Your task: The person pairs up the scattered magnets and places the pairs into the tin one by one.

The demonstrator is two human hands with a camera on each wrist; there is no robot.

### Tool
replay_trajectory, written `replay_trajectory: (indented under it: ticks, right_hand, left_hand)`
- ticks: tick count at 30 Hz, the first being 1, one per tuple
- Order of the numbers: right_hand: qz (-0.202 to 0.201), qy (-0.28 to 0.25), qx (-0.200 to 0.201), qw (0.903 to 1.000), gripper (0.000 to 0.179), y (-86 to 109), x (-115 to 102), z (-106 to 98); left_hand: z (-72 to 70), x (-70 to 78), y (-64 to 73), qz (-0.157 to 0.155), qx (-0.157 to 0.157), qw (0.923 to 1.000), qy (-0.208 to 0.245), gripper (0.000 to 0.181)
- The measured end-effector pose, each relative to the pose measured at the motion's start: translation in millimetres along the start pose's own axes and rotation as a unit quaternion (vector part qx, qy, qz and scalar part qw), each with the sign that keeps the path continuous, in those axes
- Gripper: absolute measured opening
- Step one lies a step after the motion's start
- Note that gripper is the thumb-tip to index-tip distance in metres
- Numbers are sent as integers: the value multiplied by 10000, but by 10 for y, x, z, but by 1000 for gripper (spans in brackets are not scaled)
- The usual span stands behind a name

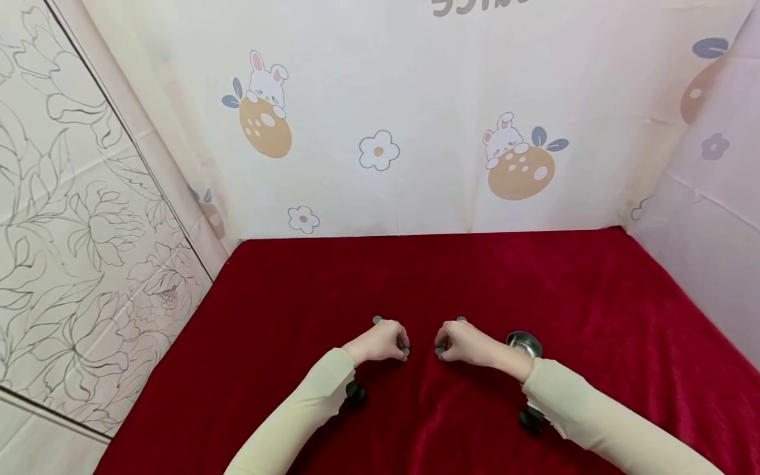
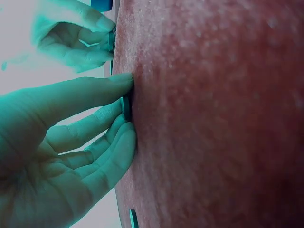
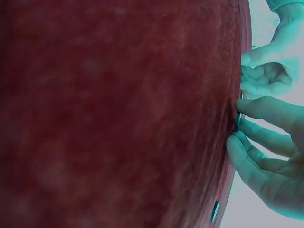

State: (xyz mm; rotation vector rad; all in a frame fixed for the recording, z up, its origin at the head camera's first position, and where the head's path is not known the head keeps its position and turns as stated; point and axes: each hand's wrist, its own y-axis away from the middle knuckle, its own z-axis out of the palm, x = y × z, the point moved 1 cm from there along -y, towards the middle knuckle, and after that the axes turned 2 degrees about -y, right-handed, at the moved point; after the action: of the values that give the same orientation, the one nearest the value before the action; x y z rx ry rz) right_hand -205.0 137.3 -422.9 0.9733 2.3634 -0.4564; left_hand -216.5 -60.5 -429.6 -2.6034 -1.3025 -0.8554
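Near the middle of the red cloth, my left hand [image 1: 380, 340] pinches a small flat grey disc [image 1: 406, 351] by its edges. Opposite it, my right hand [image 1: 469, 343] has thumb and fingertips around a second grey disc [image 1: 439, 351]. Both discs sit low against the cloth, with a short gap of cloth separating the hands. In the left wrist view the held disc [image 2: 126, 109] is seen edge-on between thumb and fingers; the right wrist view shows the other held disc [image 3: 238, 121] likewise. Two more grey discs lie just beyond the hands, one at left [image 1: 377, 319], one at right [image 1: 461, 318].
A small shiny metal bowl [image 1: 525, 342] stands behind my right wrist, partly covered by the forearm. Soft folds run through the red cloth [image 1: 297, 284]. Patterned curtains [image 1: 380, 191] border the table at the back and sides.
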Motion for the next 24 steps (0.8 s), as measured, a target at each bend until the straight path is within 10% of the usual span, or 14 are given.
replay_trajectory:
  ticks: [24]
  right_hand:
    - [63,-47,-190,9998,7,-179,-124,117]
  left_hand:
    - [36,83,-82,18,-39,9998,169,7]
